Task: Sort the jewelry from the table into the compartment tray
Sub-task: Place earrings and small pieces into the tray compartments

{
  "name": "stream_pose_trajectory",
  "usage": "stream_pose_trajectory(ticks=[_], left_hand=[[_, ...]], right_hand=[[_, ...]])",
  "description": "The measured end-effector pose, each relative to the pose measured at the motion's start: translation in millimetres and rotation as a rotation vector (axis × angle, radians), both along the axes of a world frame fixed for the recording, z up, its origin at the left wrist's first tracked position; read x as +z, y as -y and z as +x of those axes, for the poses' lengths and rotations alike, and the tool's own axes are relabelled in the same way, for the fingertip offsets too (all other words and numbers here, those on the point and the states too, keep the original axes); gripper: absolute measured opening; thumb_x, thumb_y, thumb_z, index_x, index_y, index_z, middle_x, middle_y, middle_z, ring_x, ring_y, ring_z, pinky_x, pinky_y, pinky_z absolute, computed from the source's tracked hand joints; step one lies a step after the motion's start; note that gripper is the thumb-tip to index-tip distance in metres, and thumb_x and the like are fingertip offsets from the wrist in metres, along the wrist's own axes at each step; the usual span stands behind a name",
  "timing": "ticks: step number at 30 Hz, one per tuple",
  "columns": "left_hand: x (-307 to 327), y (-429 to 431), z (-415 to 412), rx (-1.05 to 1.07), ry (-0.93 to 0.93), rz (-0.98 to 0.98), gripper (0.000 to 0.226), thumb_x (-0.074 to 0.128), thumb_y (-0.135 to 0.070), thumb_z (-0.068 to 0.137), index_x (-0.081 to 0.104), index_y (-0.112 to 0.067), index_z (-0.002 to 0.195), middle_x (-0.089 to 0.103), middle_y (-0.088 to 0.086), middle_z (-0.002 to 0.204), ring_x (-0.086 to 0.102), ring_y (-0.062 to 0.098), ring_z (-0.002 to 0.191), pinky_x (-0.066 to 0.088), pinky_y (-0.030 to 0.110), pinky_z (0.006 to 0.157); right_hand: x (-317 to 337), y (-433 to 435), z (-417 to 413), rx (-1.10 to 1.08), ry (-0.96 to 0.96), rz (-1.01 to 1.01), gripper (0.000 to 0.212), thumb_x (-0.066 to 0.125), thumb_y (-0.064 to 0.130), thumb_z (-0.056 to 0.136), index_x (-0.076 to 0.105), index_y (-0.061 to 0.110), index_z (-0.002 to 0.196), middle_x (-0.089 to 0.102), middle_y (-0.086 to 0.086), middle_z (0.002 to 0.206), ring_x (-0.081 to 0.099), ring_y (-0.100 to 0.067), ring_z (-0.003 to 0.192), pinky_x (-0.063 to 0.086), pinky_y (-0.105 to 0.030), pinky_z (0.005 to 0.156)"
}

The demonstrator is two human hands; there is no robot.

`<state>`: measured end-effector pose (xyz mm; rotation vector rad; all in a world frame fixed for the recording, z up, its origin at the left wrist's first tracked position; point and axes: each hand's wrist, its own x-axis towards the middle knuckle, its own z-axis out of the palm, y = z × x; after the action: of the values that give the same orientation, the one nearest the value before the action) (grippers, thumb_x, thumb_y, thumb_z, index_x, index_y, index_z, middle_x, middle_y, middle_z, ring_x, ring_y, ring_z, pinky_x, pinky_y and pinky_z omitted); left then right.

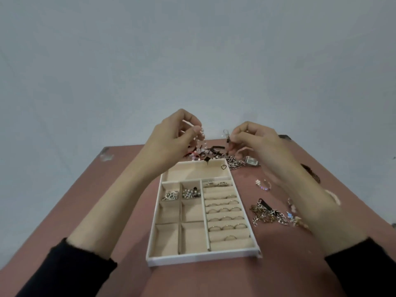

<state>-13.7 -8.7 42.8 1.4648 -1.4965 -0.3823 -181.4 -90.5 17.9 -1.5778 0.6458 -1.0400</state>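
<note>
On the reddish table point(278, 275), the cream compartment tray point(201, 259) sits nearest you, with rings point(224, 210) lined up in its right-hand rolls and small pieces in two left compartments. A heap of chains point(267, 214) lies just right of it, and a watch point(250, 161) rests beyond its far right corner. Above the tangled jewelry point(205, 154) at the tray's far edge, your left hand point(171, 136) pinches a beaded strand point(201, 136) between thumb and curled fingers. Your right hand point(255, 140) pinches a dark pendant point(227, 140).
</note>
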Motion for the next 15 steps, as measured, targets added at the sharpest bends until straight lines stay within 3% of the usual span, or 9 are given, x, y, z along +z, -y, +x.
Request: stream_pose_trajectory(ticks=[2, 11, 15], left_hand=[[-7, -5, 11, 0.009, -0.025, 0.008, 0.007, 0.051, -0.017, 0.094, 0.055, -0.020, 0.090, 0.069, 0.000, 0.082, 0.062, 0.010, 0.070, 0.051, 0.018, 0.058], [-53, -13, 28, -0.032, -0.209, 0.089, 0.007, 0.051, -0.011, 0.094, 0.054, -0.016, 0.090, 0.066, 0.002, 0.078, 0.061, 0.011, 0.067, 0.052, 0.026, 0.063], [-61, -13, 28, -0.093, -0.309, 0.129, 0.005, 0.049, -0.008, 0.094, 0.053, -0.010, 0.093, 0.065, 0.010, 0.084, 0.059, 0.013, 0.065, 0.053, 0.024, 0.063]], right_hand=[[0, -4, 11, 0.030, -0.023, -0.019, 0.016, 0.056, -0.001, 0.085, 0.058, 0.009, 0.072, 0.063, -0.014, 0.070, 0.059, -0.017, 0.058, 0.044, -0.021, 0.052], [-16, -13, 40, 0.032, 0.011, -0.024, 0.014, 0.056, -0.002, 0.084, 0.058, 0.008, 0.075, 0.064, -0.008, 0.062, 0.057, -0.018, 0.060, 0.046, -0.021, 0.053], [-18, -16, 41, 0.030, 0.024, -0.028, 0.014, 0.056, -0.003, 0.084, 0.058, 0.008, 0.075, 0.064, -0.005, 0.060, 0.057, -0.017, 0.059, 0.044, -0.022, 0.055]])
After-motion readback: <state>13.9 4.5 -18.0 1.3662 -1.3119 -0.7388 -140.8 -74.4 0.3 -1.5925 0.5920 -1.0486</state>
